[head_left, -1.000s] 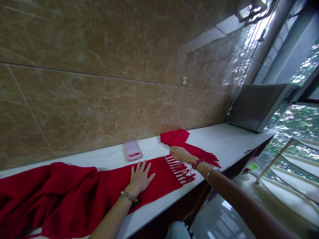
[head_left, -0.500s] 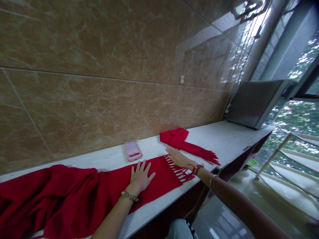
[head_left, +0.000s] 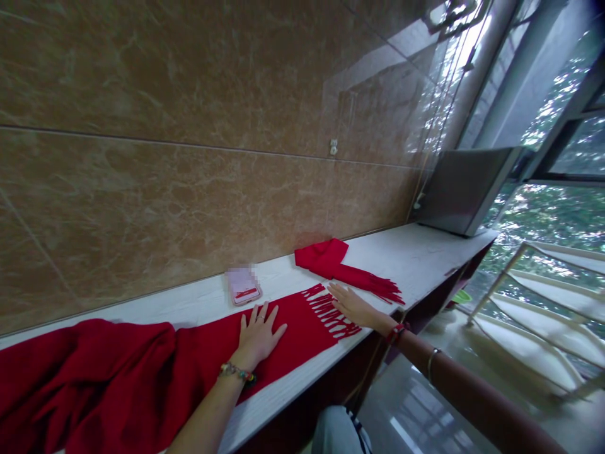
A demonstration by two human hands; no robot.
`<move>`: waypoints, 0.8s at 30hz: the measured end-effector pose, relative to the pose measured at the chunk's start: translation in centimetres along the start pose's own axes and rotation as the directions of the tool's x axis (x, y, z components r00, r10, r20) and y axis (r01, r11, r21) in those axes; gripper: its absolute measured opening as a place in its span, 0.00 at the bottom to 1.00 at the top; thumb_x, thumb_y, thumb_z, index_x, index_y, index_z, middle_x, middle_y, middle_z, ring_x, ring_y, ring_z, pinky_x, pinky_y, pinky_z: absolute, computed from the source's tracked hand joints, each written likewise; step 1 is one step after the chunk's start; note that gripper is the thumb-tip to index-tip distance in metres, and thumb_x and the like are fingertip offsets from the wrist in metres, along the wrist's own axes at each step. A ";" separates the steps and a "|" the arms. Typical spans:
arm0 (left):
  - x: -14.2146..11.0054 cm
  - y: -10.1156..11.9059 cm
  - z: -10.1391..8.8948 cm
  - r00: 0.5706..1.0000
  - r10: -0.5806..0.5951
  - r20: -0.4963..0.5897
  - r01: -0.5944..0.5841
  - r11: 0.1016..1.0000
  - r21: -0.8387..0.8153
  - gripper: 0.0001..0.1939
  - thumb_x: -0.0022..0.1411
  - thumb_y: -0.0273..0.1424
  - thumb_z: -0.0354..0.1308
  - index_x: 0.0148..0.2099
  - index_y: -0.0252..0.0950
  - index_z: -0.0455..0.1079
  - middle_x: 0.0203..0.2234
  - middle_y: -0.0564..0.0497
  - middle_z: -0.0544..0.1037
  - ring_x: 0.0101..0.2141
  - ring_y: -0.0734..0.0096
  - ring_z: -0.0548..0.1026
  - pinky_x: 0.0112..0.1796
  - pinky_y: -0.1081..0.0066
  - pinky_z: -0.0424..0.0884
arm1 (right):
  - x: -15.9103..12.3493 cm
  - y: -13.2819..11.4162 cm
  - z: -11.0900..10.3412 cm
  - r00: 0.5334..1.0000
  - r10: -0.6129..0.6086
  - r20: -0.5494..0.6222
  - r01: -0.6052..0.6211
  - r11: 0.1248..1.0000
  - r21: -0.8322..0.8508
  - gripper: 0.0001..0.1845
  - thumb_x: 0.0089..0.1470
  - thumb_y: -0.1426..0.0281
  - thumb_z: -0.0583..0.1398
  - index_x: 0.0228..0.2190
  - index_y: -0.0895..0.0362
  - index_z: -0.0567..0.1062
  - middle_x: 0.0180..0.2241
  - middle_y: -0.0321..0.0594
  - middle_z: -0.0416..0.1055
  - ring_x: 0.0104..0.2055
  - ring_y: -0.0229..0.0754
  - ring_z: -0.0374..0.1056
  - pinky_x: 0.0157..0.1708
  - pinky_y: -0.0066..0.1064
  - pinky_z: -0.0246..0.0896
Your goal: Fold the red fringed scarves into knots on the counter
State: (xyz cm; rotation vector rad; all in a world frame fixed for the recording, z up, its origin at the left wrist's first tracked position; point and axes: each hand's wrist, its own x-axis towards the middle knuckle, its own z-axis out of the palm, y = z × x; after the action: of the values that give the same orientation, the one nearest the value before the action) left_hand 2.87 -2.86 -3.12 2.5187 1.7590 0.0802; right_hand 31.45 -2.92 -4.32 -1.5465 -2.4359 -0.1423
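A long red scarf (head_left: pixel 302 337) lies along the white counter, smooth at its fringed right end and bunched in loose folds at the left. My left hand (head_left: pixel 259 334) rests flat on the smooth part, fingers spread. At the fringe, my right hand (head_left: pixel 352 304) is stretched out with its palm down, beside the tassels and over the counter. A second red scarf (head_left: pixel 326 257), folded with its own fringe pointing right, lies just behind my right hand. Behind my left hand is a pinkish phone-like item (head_left: pixel 243 287), partly blurred out.
The white counter (head_left: pixel 378 252) runs along a brown tiled wall (head_left: pixel 189 208). A grey metal appliance (head_left: pixel 466 192) stands at its far right end. Beyond the counter's front edge are a pale tiered rack (head_left: pixel 534 302) and a green basin (head_left: pixel 462 296) low down.
My right hand has moved rightward off the fringe, and the tassels there now lie straighter and more spread. My left hand stays flat on the scarf. The view has shifted slightly.
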 end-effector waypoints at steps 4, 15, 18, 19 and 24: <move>0.1 0.0 0.1 1.000 0.001 0.001 -0.001 1.000 -0.004 0.32 0.59 0.50 0.33 0.61 0.43 0.47 0.61 0.48 0.47 0.59 0.54 0.44 0.54 0.49 0.44 | -0.6 -3.0 0.1 0.989 -0.135 0.063 0.126 0.983 0.136 0.26 0.59 0.64 0.44 0.57 0.57 0.50 0.59 0.46 0.47 0.61 0.43 0.41 0.57 0.43 0.39; 0.1 0.1 -0.2 1.000 0.000 0.016 0.000 1.000 -0.004 0.31 0.59 0.50 0.33 0.61 0.43 0.47 0.61 0.48 0.46 0.59 0.54 0.43 0.53 0.48 0.44 | -0.5 -2.5 -4.0 0.936 -0.340 0.089 0.316 0.926 0.207 0.17 0.47 0.80 0.49 0.36 0.56 0.72 0.38 0.40 0.71 0.44 0.38 0.63 0.46 0.32 0.56; 0.1 0.1 -0.2 1.000 -0.003 0.016 0.003 1.000 -0.002 0.31 0.59 0.50 0.33 0.61 0.43 0.47 0.61 0.48 0.45 0.59 0.54 0.43 0.53 0.48 0.44 | 0.0 -2.7 -4.2 0.907 -0.371 0.200 0.349 0.927 0.141 0.14 0.47 0.80 0.50 0.31 0.56 0.73 0.34 0.40 0.71 0.39 0.38 0.64 0.43 0.29 0.57; 0.1 0.1 -0.2 1.000 -0.001 0.015 0.001 1.000 -0.001 0.31 0.59 0.50 0.33 0.61 0.43 0.46 0.61 0.48 0.45 0.59 0.54 0.43 0.53 0.48 0.44 | -0.1 -2.2 -4.1 0.909 -0.351 0.225 0.337 0.936 0.100 0.13 0.47 0.80 0.51 0.30 0.57 0.73 0.33 0.41 0.72 0.38 0.39 0.64 0.42 0.29 0.56; 0.1 0.1 -0.1 1.000 0.000 0.014 0.000 1.000 -0.005 0.31 0.59 0.50 0.34 0.61 0.42 0.46 0.61 0.48 0.46 0.59 0.54 0.43 0.53 0.47 0.44 | -1.3 2.8 -4.6 0.928 -0.225 0.297 0.264 0.959 -0.099 0.10 0.47 0.79 0.52 0.24 0.61 0.73 0.28 0.45 0.71 0.34 0.40 0.65 0.40 0.31 0.57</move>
State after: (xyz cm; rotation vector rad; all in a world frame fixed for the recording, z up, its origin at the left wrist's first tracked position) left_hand 2.97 -2.74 -3.04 2.5089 1.7513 0.0666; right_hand 35.22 -3.85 -0.38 -1.3899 -2.8995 -0.1460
